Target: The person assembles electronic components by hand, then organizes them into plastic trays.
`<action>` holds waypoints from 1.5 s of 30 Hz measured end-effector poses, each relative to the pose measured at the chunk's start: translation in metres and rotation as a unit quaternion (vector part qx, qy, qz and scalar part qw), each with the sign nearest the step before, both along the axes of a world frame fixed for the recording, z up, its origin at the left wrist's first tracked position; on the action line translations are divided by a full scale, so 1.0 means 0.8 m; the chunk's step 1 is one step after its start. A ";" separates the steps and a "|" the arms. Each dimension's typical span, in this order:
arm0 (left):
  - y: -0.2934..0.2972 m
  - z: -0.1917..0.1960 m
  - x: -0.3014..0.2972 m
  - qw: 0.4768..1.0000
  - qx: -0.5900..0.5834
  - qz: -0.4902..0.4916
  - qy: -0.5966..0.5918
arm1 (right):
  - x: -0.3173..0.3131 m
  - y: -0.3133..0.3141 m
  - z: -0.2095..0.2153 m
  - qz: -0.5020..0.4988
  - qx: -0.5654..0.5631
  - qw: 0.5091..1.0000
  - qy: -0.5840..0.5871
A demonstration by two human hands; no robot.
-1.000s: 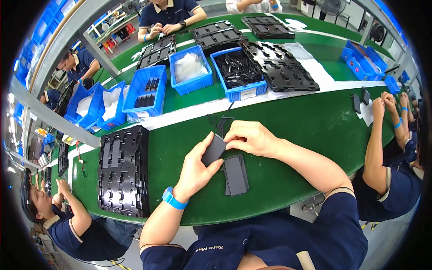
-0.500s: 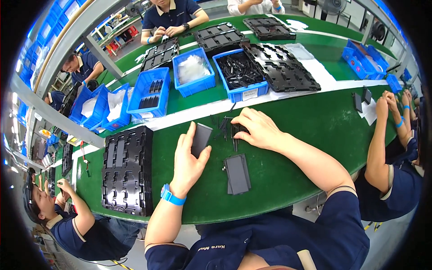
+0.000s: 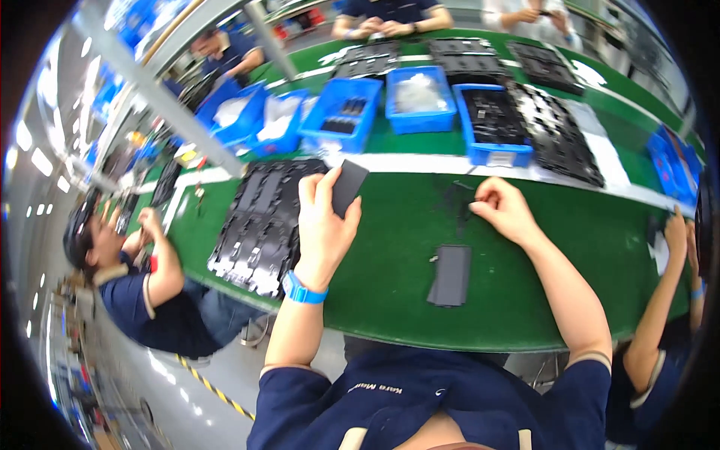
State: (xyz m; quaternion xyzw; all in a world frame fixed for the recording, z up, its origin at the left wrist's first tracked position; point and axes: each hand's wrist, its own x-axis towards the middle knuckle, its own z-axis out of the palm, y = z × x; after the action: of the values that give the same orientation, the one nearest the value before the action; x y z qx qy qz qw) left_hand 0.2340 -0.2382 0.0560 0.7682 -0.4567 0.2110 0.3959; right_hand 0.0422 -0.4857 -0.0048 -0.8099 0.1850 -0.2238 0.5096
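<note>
A flat dark grey rectangular panel (image 3: 349, 188) is gripped between the thumb and fingers of my left hand (image 3: 327, 229), which wears a blue wristband. It is raised beside the stack of black moulded trays (image 3: 264, 217). My right hand (image 3: 504, 213) has its thumb and fingers pinched together at the edge of a small pile of thin black strips (image 3: 454, 201); whatever lies between the fingertips is too small and blurred to name. On the green table below the strips, several similar dark panels (image 3: 452, 276) lie stacked slightly askew.
Blue bins stand in a row beyond my hands: one with black parts (image 3: 491, 120), another with white bags (image 3: 420, 97), a third with dark pieces (image 3: 341, 112). More black trays (image 3: 559, 131) lie behind. Co-workers sit at both sides and across the table.
My view has swung left, so the scene sits further right. My left hand has moved left toward the tray stack with the panel. My right hand's fingers have drawn together into a pinch.
</note>
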 end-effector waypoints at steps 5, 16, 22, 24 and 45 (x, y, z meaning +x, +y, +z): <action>0.051 0.048 0.037 0.983 0.042 0.139 -0.115 | 0.002 -0.012 -0.011 0.036 0.112 0.986 -0.114; 0.076 0.014 0.138 0.959 0.239 0.151 0.013 | 0.006 0.001 -0.003 0.020 0.048 0.997 -0.053; 0.064 0.005 0.139 0.951 0.266 0.156 -0.009 | 0.010 0.001 0.001 0.015 0.040 0.998 -0.050; 0.064 -0.003 0.141 0.953 0.262 0.150 -0.010 | 0.007 0.003 0.004 0.004 0.027 0.998 -0.052; -0.042 -0.023 -0.119 0.905 0.344 -0.249 -0.024 | 0.007 -0.001 0.001 0.009 0.126 0.989 -0.082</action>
State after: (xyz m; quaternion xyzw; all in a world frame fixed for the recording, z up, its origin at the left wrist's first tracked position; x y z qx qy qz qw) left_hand 0.1385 -0.2714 0.0374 0.7130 -0.6865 -0.0464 0.1354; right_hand 0.0475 -0.4862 -0.0042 -0.7198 0.1620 -0.2591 0.6233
